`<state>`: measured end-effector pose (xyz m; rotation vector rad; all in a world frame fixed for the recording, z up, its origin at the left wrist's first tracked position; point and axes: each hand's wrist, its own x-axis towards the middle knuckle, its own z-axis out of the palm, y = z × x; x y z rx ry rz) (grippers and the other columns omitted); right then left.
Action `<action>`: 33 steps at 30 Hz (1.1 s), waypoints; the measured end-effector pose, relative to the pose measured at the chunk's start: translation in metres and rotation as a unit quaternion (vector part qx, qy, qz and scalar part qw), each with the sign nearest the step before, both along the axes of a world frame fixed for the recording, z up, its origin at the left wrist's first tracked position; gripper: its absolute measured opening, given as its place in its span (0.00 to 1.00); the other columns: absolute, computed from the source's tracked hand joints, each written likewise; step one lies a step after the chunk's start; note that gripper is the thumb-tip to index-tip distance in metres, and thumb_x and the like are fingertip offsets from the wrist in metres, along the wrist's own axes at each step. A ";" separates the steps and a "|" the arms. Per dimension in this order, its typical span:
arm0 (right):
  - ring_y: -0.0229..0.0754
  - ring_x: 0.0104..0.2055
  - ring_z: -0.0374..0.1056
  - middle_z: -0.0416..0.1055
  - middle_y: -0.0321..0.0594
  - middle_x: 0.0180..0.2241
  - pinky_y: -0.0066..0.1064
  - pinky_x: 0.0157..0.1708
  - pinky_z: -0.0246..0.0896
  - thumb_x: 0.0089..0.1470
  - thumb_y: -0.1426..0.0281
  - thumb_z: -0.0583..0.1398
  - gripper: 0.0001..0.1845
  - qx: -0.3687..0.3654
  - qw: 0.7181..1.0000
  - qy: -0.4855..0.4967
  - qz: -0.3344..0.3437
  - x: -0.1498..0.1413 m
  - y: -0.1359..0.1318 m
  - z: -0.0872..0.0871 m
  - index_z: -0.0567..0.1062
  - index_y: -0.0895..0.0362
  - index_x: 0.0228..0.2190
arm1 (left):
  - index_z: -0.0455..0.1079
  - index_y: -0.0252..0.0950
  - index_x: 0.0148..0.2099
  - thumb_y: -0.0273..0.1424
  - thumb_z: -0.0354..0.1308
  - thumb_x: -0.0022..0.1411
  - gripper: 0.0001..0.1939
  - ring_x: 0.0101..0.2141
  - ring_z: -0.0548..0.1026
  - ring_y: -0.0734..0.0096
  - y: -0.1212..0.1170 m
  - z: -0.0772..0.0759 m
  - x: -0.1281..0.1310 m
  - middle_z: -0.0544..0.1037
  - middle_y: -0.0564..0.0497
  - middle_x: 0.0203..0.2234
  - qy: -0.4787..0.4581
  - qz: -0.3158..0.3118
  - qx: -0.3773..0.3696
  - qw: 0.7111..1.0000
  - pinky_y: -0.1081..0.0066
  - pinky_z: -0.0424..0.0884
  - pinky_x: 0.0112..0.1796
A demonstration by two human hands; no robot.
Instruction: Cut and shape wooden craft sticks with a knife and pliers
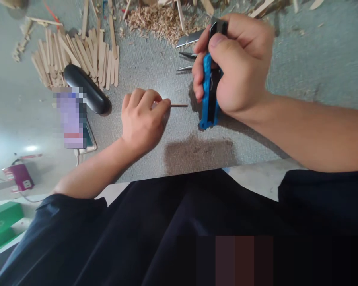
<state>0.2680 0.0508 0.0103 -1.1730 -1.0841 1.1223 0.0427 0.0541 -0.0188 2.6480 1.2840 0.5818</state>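
Observation:
My right hand (241,59) is wrapped round a blue and black utility knife (208,95), held with its blade end up and away from me, above the table. The thumb presses near the blade end. Lower and to the left, my left hand (144,117) pinches a thin wooden stick (179,106) between thumb and fingers. The stick's free end points right, toward the knife, with a gap between them. Its other end is hidden in my fingers. Behind the right hand lie the tips of tweezers (186,69) and a flat metal strip (191,39), partly covered.
A pile of popsicle sticks (77,55) lies at the back left, beside a black glasses case (86,88) and a phone (73,119) with a white cable. Wood shavings (155,22) are heaped at the back. A purple box (18,177) and a green box (4,224) are far left.

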 end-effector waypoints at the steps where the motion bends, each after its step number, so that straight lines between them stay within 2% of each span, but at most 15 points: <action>1: 0.44 0.22 0.64 0.72 0.31 0.25 0.40 0.23 0.63 0.66 0.52 0.66 0.12 0.001 1.000 -0.011 0.000 0.001 0.000 0.001 0.75 0.43 0.34 | 0.82 0.43 0.52 0.30 0.51 0.83 0.16 0.51 0.79 0.49 0.001 0.000 0.000 0.84 0.43 0.45 0.000 0.001 -0.005 1.000 0.44 0.72 0.55; 4: 0.44 0.23 0.64 0.72 0.31 0.26 0.40 0.25 0.66 0.66 0.48 0.66 0.14 0.014 0.999 -0.027 0.021 0.002 -0.002 0.004 0.74 0.42 0.35 | 0.82 0.42 0.53 0.28 0.54 0.81 0.15 0.52 0.78 0.48 0.006 0.003 0.000 0.85 0.41 0.49 -0.012 0.013 -0.043 0.999 0.44 0.71 0.57; 6: 0.44 0.24 0.64 0.72 0.31 0.27 0.39 0.27 0.67 0.67 0.49 0.65 0.14 0.009 0.999 -0.034 0.039 0.002 -0.004 0.007 0.73 0.42 0.37 | 0.82 0.42 0.51 0.28 0.56 0.79 0.12 0.50 0.79 0.52 0.008 0.008 0.000 0.86 0.43 0.48 -0.038 0.028 -0.099 0.994 0.48 0.73 0.56; 11: 0.44 0.24 0.64 0.72 0.33 0.29 0.38 0.26 0.65 0.69 0.55 0.62 0.08 -0.077 0.990 -0.054 0.107 0.002 -0.004 0.017 0.72 0.44 0.39 | 0.80 0.39 0.49 0.22 0.63 0.70 0.09 0.37 0.78 0.68 0.004 0.034 0.000 0.86 0.51 0.39 -0.123 0.103 -0.236 0.958 0.63 0.74 0.43; 14: 0.44 0.24 0.65 0.72 0.32 0.27 0.36 0.25 0.63 0.67 0.60 0.65 0.08 -0.146 0.973 -0.093 0.154 0.000 -0.005 0.026 0.70 0.45 0.39 | 0.79 0.39 0.42 0.23 0.66 0.66 0.05 0.35 0.78 0.67 -0.012 0.053 -0.007 0.85 0.52 0.34 -0.057 0.081 -0.265 0.959 0.63 0.70 0.40; 17: 0.42 0.23 0.65 0.72 0.33 0.25 0.34 0.23 0.60 0.68 0.66 0.63 0.08 -0.188 0.953 -0.154 0.183 -0.004 -0.010 0.034 0.69 0.48 0.35 | 0.80 0.39 0.40 0.27 0.66 0.68 0.02 0.33 0.78 0.65 -0.031 0.062 -0.018 0.84 0.52 0.32 0.034 0.055 -0.276 0.959 0.62 0.67 0.39; 20: 0.39 0.23 0.67 0.75 0.35 0.26 0.32 0.23 0.59 0.69 0.72 0.60 0.10 -0.199 0.930 -0.213 0.223 -0.009 -0.017 0.041 0.72 0.51 0.32 | 0.82 0.40 0.43 0.32 0.65 0.73 0.05 0.34 0.79 0.62 -0.043 0.058 -0.032 0.85 0.50 0.33 0.112 0.038 -0.231 0.966 0.62 0.64 0.37; 23: 0.38 0.26 0.69 0.77 0.34 0.28 0.33 0.26 0.61 0.69 0.74 0.61 0.11 -0.177 0.909 -0.257 0.277 -0.014 -0.023 0.042 0.74 0.51 0.32 | 0.83 0.37 0.48 0.37 0.58 0.81 0.14 0.35 0.79 0.60 -0.051 0.052 -0.049 0.86 0.44 0.38 0.169 0.001 -0.117 0.979 0.60 0.66 0.36; 26: 0.41 0.26 0.69 0.74 0.33 0.24 0.36 0.31 0.61 0.72 0.71 0.61 0.13 -0.164 0.876 -0.318 0.323 -0.020 -0.029 0.040 0.74 0.51 0.32 | 0.83 0.35 0.47 0.38 0.51 0.85 0.21 0.33 0.78 0.59 -0.063 0.052 -0.066 0.85 0.42 0.38 0.184 -0.091 0.028 0.978 0.58 0.67 0.34; 28: 0.42 0.27 0.68 0.73 0.34 0.24 0.38 0.33 0.58 0.74 0.68 0.60 0.14 -0.178 0.840 -0.378 0.345 -0.026 -0.033 0.040 0.73 0.51 0.32 | 0.83 0.32 0.52 0.40 0.55 0.85 0.20 0.35 0.78 0.58 -0.071 0.053 -0.074 0.85 0.42 0.40 0.179 -0.145 0.069 0.971 0.57 0.70 0.35; 29: 0.43 0.29 0.69 0.74 0.35 0.25 0.38 0.35 0.57 0.75 0.66 0.60 0.15 -0.185 0.820 -0.408 0.356 -0.030 -0.035 0.040 0.73 0.51 0.32 | 0.83 0.29 0.57 0.45 0.57 0.84 0.23 0.36 0.78 0.56 -0.075 0.052 -0.076 0.86 0.40 0.43 0.188 -0.165 0.076 0.965 0.57 0.70 0.35; 31: 0.46 0.34 0.73 0.79 0.39 0.32 0.39 0.38 0.57 0.77 0.65 0.58 0.14 -0.191 0.786 -0.447 0.381 -0.036 -0.038 0.041 0.76 0.51 0.35 | 0.79 0.20 0.65 0.60 0.61 0.79 0.42 0.37 0.76 0.54 -0.080 0.049 -0.080 0.85 0.36 0.45 0.210 -0.187 0.088 0.956 0.56 0.69 0.34; 33: 0.48 0.39 0.76 0.83 0.42 0.38 0.39 0.41 0.58 0.78 0.64 0.55 0.14 -0.203 0.760 -0.468 0.402 -0.042 -0.040 0.041 0.79 0.51 0.41 | 0.75 0.14 0.70 0.72 0.61 0.71 0.60 0.38 0.75 0.53 -0.080 0.042 -0.083 0.84 0.35 0.45 0.217 -0.206 0.100 0.949 0.55 0.67 0.34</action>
